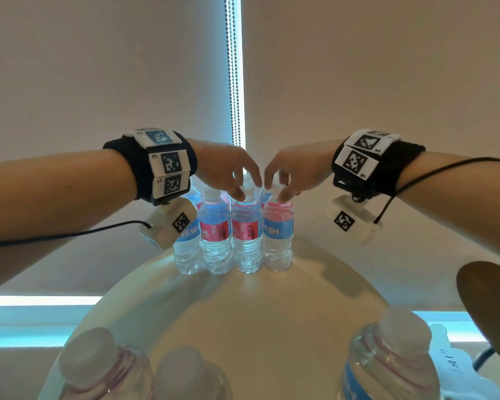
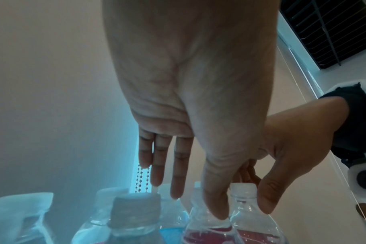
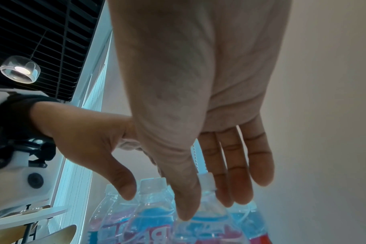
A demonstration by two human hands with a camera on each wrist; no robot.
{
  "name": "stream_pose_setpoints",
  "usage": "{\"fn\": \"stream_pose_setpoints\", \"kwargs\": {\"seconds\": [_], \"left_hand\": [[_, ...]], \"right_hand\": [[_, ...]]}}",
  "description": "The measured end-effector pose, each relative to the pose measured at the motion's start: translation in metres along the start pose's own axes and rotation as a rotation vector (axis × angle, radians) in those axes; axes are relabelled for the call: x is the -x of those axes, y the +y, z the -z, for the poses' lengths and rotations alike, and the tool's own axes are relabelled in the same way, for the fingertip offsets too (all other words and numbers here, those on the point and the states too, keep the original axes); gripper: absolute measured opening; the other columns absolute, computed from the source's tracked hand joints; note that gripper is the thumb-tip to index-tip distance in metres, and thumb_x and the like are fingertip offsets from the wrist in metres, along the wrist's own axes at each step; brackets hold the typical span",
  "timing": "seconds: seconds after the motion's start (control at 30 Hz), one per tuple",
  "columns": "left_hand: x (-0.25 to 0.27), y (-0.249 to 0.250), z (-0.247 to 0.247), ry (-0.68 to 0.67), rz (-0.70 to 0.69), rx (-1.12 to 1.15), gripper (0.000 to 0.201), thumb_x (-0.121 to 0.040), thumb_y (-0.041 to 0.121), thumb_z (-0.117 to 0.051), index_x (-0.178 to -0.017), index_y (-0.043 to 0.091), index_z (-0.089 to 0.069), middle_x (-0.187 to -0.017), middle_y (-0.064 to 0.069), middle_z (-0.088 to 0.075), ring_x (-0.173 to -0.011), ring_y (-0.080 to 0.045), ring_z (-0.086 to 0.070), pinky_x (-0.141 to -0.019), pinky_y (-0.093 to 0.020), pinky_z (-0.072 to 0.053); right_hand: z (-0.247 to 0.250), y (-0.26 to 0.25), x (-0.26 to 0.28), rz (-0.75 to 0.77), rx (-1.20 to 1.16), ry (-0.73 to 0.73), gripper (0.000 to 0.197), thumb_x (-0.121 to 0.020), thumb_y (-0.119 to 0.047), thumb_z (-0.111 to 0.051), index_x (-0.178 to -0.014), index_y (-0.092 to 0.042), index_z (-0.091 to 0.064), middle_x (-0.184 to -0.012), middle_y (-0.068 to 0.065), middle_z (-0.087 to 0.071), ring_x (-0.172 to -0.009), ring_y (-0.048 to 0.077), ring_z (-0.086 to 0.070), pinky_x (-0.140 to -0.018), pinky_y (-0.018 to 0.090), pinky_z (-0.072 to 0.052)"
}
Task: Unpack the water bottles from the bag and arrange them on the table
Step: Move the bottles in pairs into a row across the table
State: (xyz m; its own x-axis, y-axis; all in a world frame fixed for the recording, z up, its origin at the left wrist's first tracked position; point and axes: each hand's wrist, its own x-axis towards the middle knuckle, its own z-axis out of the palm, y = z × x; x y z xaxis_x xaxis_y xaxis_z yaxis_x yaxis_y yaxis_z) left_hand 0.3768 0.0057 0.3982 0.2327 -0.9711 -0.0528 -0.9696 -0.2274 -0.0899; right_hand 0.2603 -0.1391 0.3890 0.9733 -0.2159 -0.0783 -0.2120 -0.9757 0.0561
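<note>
A cluster of water bottles (image 1: 233, 235) stands upright at the far edge of the round white table (image 1: 272, 307), packed side by side and touching, with more caps showing behind the front row. Taking that cluster as the landmark, both hands meet directly above its right half.

The left hand (image 1: 228, 171) reaches in from the cluster's left; its thumb and fingers bracket the neck of the third front bottle (image 1: 246, 235), thumb tip on the shoulder. The right hand (image 1: 289, 174) comes from the cluster's right and brackets the cap of the rightmost front bottle (image 1: 278, 238) in the same way. In the head view these look like pinches.

The wrist views tell more. From the left wrist, the left hand (image 2: 190, 99) has straight fingers reaching past the caps and only the thumb resting on a bottle's shoulder; the right hand (image 2: 286, 156) shows beyond it, thumb and fingers either side of a white cap (image 2: 243, 188). From the right wrist, the right hand (image 3: 198, 99) likewise shows loosely extended fingers behind the cap and the thumb lying on the front. Whether either hand truly grips or merely touches cannot be told.

Nearer the camera than the cluster, three more bottle tops (image 1: 399, 336) sit blurred at the table's near edge. Only the wrist views show a black slatted ceiling (image 3: 42, 41) and a lamp (image 3: 20, 69) above. Behind the cluster hangs a blind with a bead chain (image 1: 233, 67).
</note>
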Motion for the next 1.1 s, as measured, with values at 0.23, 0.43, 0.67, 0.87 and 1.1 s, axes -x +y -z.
{"fn": "stream_pose_setpoints", "kwargs": {"seconds": [0.23,0.43,0.67,0.87,1.1], "left_hand": [[0.058,-0.015,0.015,0.296,0.102,0.009,0.046,-0.082,0.044,-0.073,-0.126,0.04,-0.059,-0.13,0.001,-0.058,-0.121,-0.022,-0.053,-0.104,-0.043,-0.041],[0.15,0.006,0.036,0.43,0.114,0.204,0.029,-0.085,0.044,-0.067,-0.114,0.046,-0.065,-0.116,0.02,-0.06,-0.108,-0.008,-0.062,-0.097,-0.039,-0.049],[0.246,0.042,0.014,0.477,0.032,0.469,0.033,-0.082,0.057,-0.064,-0.112,0.045,-0.067,-0.118,0.023,-0.067,-0.106,0.001,-0.067,-0.094,-0.041,-0.053],[0.288,0.047,-0.053,0.601,0.025,0.816,0.06,-0.057,0.058,-0.08,-0.114,0.051,-0.061,-0.128,0.016,-0.061,-0.11,-0.007,-0.067,-0.088,-0.038,-0.058],[0.297,0.069,-0.115,0.439,0.039,0.894,0.07,-0.065,0.034,-0.086,-0.124,0.052,-0.053,-0.122,0.015,-0.066,-0.106,-0.01,-0.069,-0.082,-0.032,-0.061]], "right_hand": [[0.013,-0.014,0.035,-0.024,-0.047,0.142,0.054,-0.086,-0.042,-0.077,-0.135,-0.028,-0.06,-0.13,-0.002,-0.064,-0.099,0.015,-0.063,-0.089,0.03,-0.045],[0.056,-0.061,0.122,0.069,-0.166,0.44,0.032,-0.088,-0.042,-0.071,-0.119,-0.041,-0.065,-0.108,-0.02,-0.065,-0.094,0.004,-0.066,-0.087,0.035,-0.051],[0.049,-0.15,0.203,0.245,-0.248,0.402,0.051,-0.069,-0.068,-0.064,-0.115,-0.047,-0.063,-0.109,-0.024,-0.067,-0.089,-0.003,-0.07,-0.079,0.024,-0.056],[-0.023,-0.194,0.221,0.301,-0.189,0.316,0.072,-0.077,-0.072,-0.056,-0.14,-0.049,-0.029,-0.129,-0.017,-0.051,-0.1,0.0,-0.055,-0.086,0.022,-0.052],[-0.066,-0.21,0.216,0.241,-0.188,0.204,0.064,-0.089,-0.053,-0.066,-0.137,-0.047,-0.025,-0.132,-0.012,-0.044,-0.106,0.011,-0.059,-0.091,0.031,-0.054]]}}
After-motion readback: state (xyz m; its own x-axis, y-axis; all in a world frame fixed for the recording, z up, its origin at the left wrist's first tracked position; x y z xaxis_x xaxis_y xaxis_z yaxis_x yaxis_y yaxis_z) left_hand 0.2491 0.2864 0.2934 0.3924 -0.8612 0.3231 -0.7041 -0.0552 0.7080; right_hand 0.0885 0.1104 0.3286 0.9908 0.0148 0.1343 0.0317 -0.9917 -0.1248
